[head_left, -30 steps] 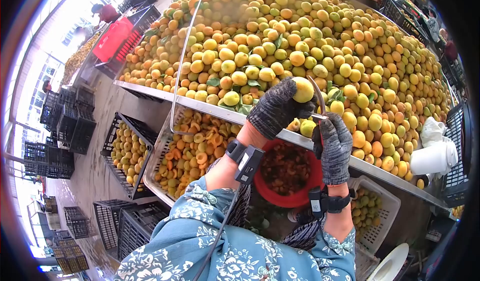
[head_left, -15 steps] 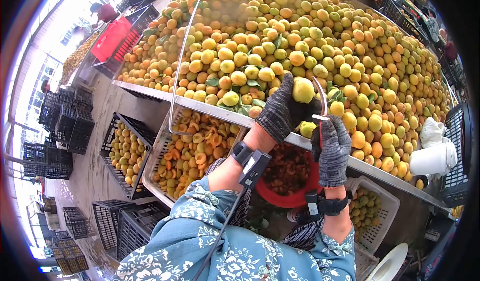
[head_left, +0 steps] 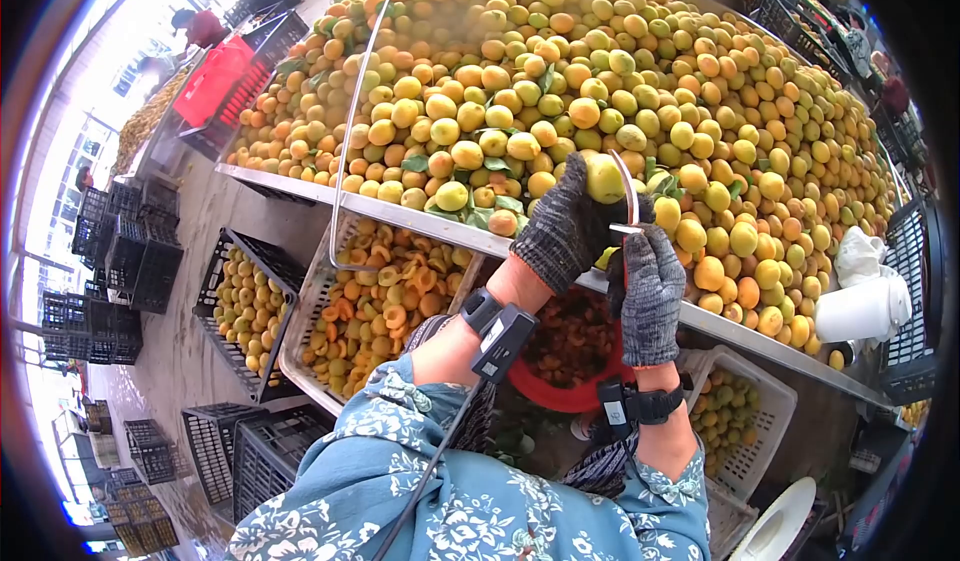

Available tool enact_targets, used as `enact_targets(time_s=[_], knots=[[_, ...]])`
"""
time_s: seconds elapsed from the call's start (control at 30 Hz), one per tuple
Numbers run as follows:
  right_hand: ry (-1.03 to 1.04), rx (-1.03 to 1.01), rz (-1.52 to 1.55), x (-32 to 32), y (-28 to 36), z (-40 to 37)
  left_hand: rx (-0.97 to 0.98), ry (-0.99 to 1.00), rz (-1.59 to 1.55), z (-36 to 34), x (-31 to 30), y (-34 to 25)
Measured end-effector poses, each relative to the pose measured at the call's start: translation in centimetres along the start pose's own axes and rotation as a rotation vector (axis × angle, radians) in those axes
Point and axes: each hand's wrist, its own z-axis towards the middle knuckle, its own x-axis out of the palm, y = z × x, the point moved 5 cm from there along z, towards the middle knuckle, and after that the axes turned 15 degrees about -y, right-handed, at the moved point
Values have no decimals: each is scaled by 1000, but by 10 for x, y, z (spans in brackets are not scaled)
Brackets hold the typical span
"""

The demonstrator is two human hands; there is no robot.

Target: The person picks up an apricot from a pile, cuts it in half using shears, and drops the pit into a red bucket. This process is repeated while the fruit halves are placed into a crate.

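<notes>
In a dark knitted glove, my left hand (head_left: 560, 223) is closed around a yellow-green apricot (head_left: 603, 178) above the near edge of the heap. My right hand (head_left: 652, 291), gloved in grey and black, grips a knife with a curved blade (head_left: 628, 186). The blade stands upright and overlaps the apricot's right side in this view. Behind both hands spreads a large heap of apricots (head_left: 480, 111) with some leaves, on a metal-edged table (head_left: 400, 218). Directly below the hands sits a red basin (head_left: 550, 398) of dark reddish-brown pieces.
A white crate (head_left: 290, 346) of halved apricots stands under the table's left edge, beside a black crate (head_left: 285, 311) of whole ones. At lower right is another white crate (head_left: 775, 406) with fruit. A white bucket (head_left: 862, 309) stands at the table's right corner. Other people work farther off.
The knife blade has come left, up against the apricot, as my right hand moved toward my left. The whole view has shifted slightly.
</notes>
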Motion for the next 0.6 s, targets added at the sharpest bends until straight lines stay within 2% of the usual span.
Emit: enact_targets(time_s=[0.1,0.17,0.33,0.43,0.5,0.53,0.57,0.6], knots=[[-27,-10,17,-2,-1,5,-15,-56,-61,2,-9,8],[-36,10,39,-4,-5,8,102,-106,76,1,-17,4],[-69,-85,-69,-12,-8,11,75,-69,97,9,-28,-1],[-27,-3,39,-12,5,7,58,-159,71,12,-33,-4],[-23,49,84,-10,6,4,651,-53,703,3,-15,-17],[-27,79,85,-8,6,1,616,45,544,-6,-2,-17],[-31,109,86,-7,6,0,615,46,545,-8,2,-18],[-8,52,28,-6,4,0,776,13,826,-11,7,-21]])
